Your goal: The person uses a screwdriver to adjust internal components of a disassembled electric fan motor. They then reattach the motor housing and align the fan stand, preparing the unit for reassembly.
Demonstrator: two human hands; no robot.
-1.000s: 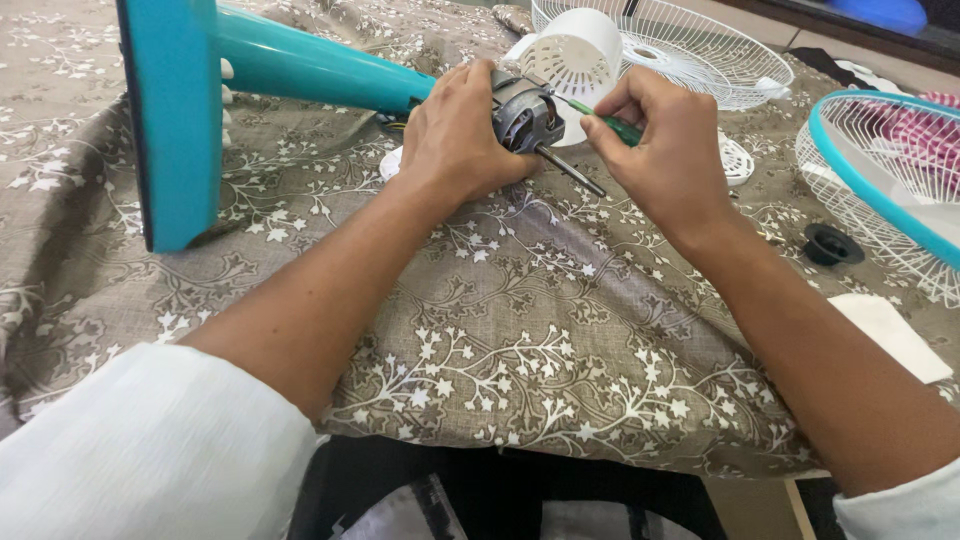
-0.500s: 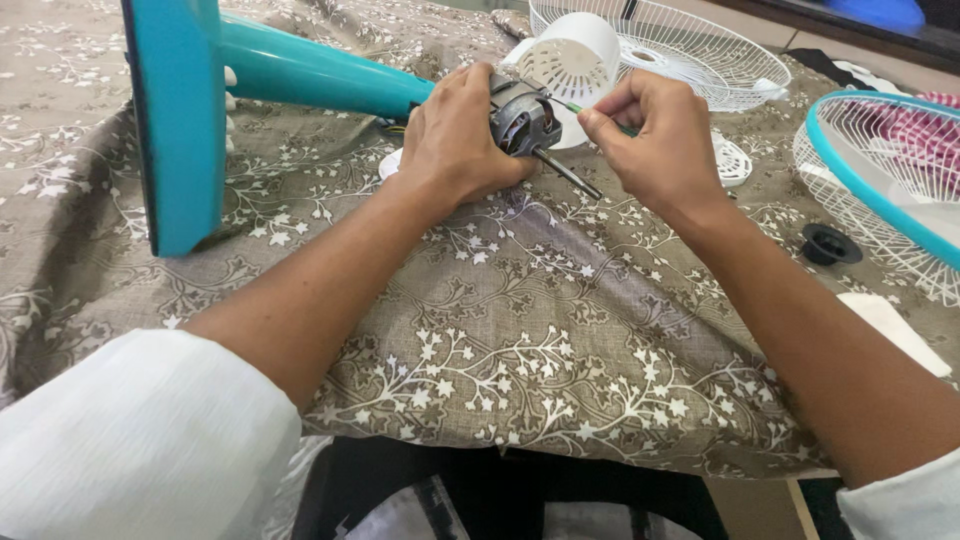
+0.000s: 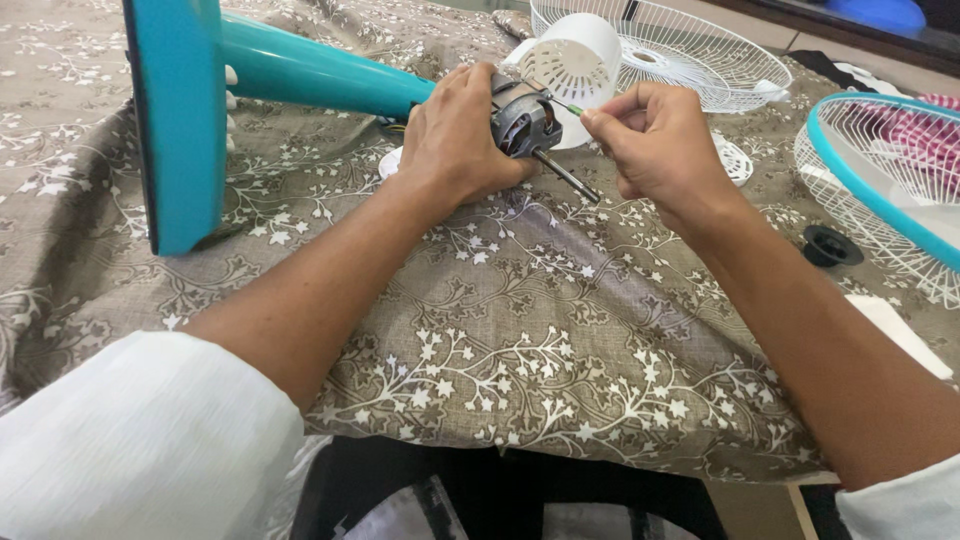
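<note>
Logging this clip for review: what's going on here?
A person is working on a taken-apart teal fan lying on a cloth-covered table. The left hand grips the bare motor at the end of the stand. The right hand pinches a thin green-handled tool with its tip at the motor. A white cover, two grilles and a black cap lie nearby.

A white wire fan grille [image 3: 690,60], a teal-rimmed grille [image 3: 885,190] and a black cap [image 3: 830,245] lie on floral cloth [image 3: 520,340].
</note>
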